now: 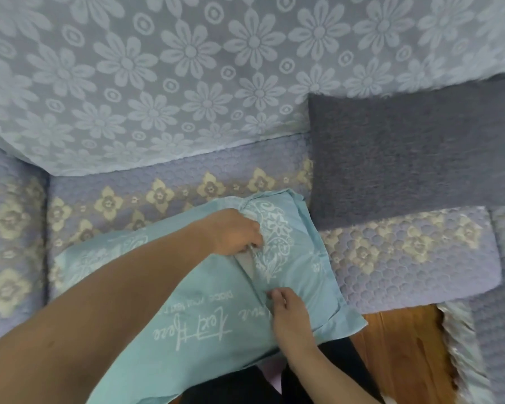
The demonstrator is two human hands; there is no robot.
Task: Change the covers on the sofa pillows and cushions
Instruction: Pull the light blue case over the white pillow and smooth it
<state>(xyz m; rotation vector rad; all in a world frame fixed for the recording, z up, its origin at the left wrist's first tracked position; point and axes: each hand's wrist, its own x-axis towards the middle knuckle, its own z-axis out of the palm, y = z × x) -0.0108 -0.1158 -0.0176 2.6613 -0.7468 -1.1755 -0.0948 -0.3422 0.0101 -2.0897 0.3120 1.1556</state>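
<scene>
A pillow in a light teal cover (204, 287) with white floral print and script lies on the sofa seat (169, 185), its near end over my lap. A slit in the cover runs down its middle, with pale inner fabric showing in the gap. My left hand (231, 233) grips the cover's edge at the upper end of the slit. My right hand (286, 307) pinches the fabric at the lower end of the slit. A dark grey cushion (405, 153) leans against the sofa back at the right.
The sofa back (187, 68) wears a pale blue lace throw with daisy shapes. The seat pads are lavender quilted with cream flowers. A fringed pad (461, 345) hangs over the front edge at right, beside bare brown wood (403, 345).
</scene>
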